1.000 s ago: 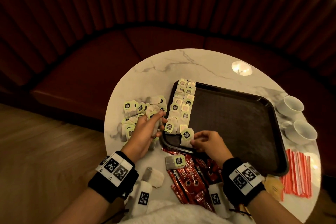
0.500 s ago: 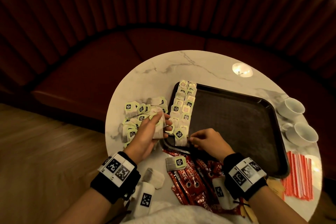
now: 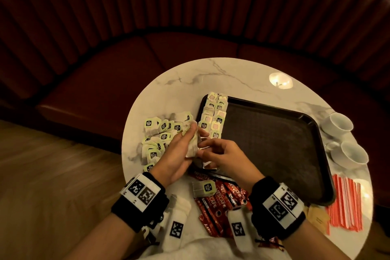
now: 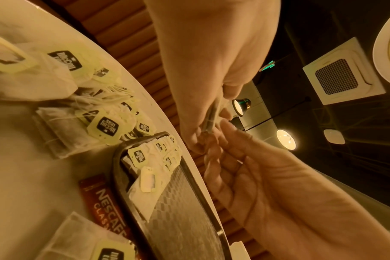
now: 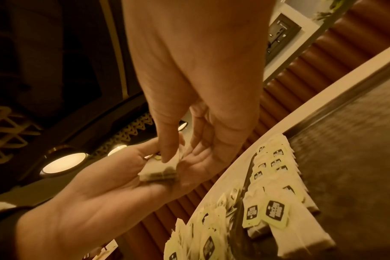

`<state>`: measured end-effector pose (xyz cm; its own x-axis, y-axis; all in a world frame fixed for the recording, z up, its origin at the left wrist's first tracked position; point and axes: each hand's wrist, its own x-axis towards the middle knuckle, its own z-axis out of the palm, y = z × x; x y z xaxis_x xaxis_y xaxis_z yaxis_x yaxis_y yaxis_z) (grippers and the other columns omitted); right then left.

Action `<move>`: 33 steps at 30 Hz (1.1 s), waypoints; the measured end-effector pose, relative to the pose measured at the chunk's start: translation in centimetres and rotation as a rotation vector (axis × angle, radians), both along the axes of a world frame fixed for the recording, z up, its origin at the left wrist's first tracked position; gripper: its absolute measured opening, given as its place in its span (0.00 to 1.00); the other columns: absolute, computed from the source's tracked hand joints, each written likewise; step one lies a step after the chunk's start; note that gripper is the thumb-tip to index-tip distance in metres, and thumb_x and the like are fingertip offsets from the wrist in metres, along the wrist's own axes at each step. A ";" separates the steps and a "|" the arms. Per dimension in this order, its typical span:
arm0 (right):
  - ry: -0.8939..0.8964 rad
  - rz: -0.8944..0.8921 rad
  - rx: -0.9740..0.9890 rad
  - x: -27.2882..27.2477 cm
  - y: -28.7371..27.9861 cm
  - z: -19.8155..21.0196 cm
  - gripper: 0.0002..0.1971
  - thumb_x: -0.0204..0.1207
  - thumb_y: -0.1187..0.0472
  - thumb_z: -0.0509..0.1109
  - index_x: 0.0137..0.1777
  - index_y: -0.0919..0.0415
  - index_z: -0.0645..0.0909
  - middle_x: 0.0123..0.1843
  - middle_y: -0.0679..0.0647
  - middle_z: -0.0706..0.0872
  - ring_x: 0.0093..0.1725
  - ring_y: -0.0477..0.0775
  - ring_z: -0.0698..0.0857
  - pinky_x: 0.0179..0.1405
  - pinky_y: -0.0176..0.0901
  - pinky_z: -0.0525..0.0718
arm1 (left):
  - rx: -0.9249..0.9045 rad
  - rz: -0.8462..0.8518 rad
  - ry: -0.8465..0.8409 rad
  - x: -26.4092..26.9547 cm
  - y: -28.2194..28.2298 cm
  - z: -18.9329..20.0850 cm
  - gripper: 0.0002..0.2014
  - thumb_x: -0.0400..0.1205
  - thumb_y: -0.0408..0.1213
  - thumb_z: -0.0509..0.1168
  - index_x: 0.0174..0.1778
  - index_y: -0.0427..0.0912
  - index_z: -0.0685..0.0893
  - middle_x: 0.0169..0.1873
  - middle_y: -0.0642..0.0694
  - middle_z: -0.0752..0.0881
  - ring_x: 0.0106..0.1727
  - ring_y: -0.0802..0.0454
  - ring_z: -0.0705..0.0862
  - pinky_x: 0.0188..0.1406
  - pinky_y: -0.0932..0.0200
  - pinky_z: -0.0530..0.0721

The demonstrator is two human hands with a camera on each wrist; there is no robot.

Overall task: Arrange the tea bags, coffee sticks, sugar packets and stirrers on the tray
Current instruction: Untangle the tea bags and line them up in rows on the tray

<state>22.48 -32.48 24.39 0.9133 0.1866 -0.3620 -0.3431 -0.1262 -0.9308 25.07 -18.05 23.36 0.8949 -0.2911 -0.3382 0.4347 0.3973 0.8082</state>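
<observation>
My left hand (image 3: pixel 188 135) holds a small stack of tea bags (image 3: pixel 192 147) over the tray's left rim. My right hand (image 3: pixel 203 148) reaches across and pinches the nearest tea bag of that stack (image 5: pixel 159 173) between thumb and fingers; the left wrist view shows the same stack (image 4: pixel 210 115) edge-on. Two rows of tagged tea bags (image 3: pixel 214 116) line the left edge of the black tray (image 3: pixel 274 145). A loose pile of tea bags (image 3: pixel 159 135) lies on the table left of the tray. Red coffee sticks (image 3: pixel 219 201) lie in front of me, and red-white stirrers (image 3: pixel 346 202) and brown sugar packets (image 3: pixel 318 218) lie at the right.
Two white cups (image 3: pixel 337 124) (image 3: pixel 352 154) stand at the table's right edge beside the tray. One tea bag (image 3: pixel 203 189) lies on the coffee sticks. The round marble table (image 3: pixel 190 82) backs onto a curved red bench (image 3: pixel 168 53).
My right hand has left a tea bag at the tray's near-left corner and moved left to the stack. My left hand has brought the stack right, towards the tray.
</observation>
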 end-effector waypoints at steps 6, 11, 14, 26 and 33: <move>0.005 0.061 -0.037 -0.2 -0.2 -0.2 0.09 0.79 0.59 0.74 0.54 0.63 0.86 0.55 0.58 0.88 0.43 0.52 0.85 0.45 0.43 0.88 | 0.043 -0.023 -0.060 -0.2 -0.3 -0.2 0.23 0.84 0.56 0.53 0.54 0.38 0.81 0.49 0.41 0.88 0.55 0.46 0.89 0.54 0.53 0.89; -0.049 -0.066 0.022 0.0 -1.8 0.3 0.05 0.78 0.66 0.73 0.51 0.68 0.82 0.52 0.62 0.91 0.46 0.55 0.91 0.47 0.43 0.89 | 0.036 0.026 -0.053 -0.1 -0.3 -0.7 0.28 0.80 0.55 0.61 0.63 0.34 0.81 0.55 0.37 0.90 0.58 0.44 0.89 0.55 0.55 0.88; -0.114 -0.090 -0.022 0.3 -2.9 0.5 0.04 0.77 0.67 0.74 0.48 0.67 0.82 0.47 0.60 0.92 0.45 0.57 0.92 0.48 0.45 0.90 | 0.085 0.110 -0.103 0.3 -0.3 -1.9 0.28 0.75 0.44 0.77 0.62 0.28 0.79 0.56 0.32 0.88 0.58 0.37 0.88 0.57 0.49 0.87; -0.231 -0.074 -0.193 1.7 -4.2 1.3 0.03 0.75 0.63 0.77 0.47 0.57 0.90 0.45 0.48 0.92 0.48 0.42 0.90 0.46 0.29 0.83 | 0.153 0.124 -0.132 2.0 -0.5 -1.9 0.17 0.66 0.37 0.81 0.48 0.37 0.86 0.44 0.40 0.90 0.42 0.50 0.88 0.43 0.54 0.82; -0.112 -0.177 -0.130 5.1 -6.6 -0.2 0.06 0.78 0.64 0.73 0.53 0.57 0.89 0.49 0.48 0.93 0.52 0.44 0.90 0.48 0.32 0.84 | 0.190 0.065 -0.050 2.3 -0.4 -2.2 0.19 0.71 0.45 0.80 0.55 0.45 0.87 0.50 0.41 0.90 0.49 0.47 0.87 0.52 0.48 0.84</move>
